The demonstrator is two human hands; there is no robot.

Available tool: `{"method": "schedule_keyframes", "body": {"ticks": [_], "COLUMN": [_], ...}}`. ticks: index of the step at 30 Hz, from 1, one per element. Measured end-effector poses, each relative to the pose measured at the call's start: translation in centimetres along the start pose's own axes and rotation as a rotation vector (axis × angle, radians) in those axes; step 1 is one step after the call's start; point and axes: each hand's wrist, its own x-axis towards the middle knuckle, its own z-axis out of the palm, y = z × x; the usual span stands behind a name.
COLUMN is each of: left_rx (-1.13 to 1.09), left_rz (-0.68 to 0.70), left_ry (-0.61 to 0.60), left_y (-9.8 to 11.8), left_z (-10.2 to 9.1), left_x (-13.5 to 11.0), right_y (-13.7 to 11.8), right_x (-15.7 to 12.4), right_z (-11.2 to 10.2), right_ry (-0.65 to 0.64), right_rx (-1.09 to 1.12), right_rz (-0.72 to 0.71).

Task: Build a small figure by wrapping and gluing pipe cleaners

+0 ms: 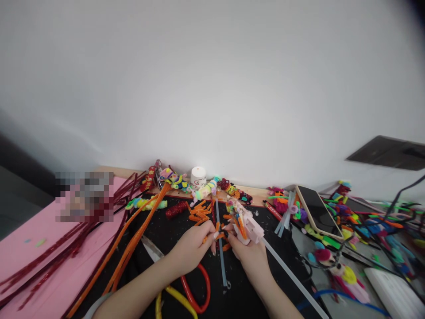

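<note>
As both pinch it, the short orange fuzzy wire piece (216,237) lies crosswise between left hand (191,250) and right hand (249,257).

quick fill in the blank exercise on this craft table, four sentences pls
1. The short fuzzy pipe cleaner piece pinched by the left hand is ___.
2. The right hand grips a plastic tool that is pale ___.
3. The steel scissors beneath the left forearm have one red handle loop and one ___ loop.
4. The long glittery pipe cleaners on the flat pink sheet are ___.
Missing words: orange, pink, yellow, red.
</note>
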Motion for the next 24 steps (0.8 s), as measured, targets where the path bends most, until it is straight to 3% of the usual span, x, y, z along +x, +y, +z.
{"method": "schedule_keyframes", "body": {"ticks": [6, 15, 21, 24], "left_rx": [-0.023, 0.012, -0.100, -0.127], "left_rz": [-0.020, 0.013, 0.036, 0.040], "left_ry": [0.086, 0.005, -0.058, -0.064], "left_y": [-0.2, 0.2, 0.2, 0.0], "left_z": [0.1, -0.2, -0.5, -0.6], "left_x": [0.1, 0.0, 0.1, 0.2], "right_y": [0.8, 0.3, 1.3, 1.5], "right_x": [0.0, 0.2, 0.4, 0.5], "right_z": [0.2, 0.2, 0.0, -0.2], "right_ry": [0.022, 0.000, 0.119, 0.116], "right_rx": [0.035, 0.154, 0.120, 0.097], "right_rz": [0.018, -0.003, 0.027, 0.020]}}
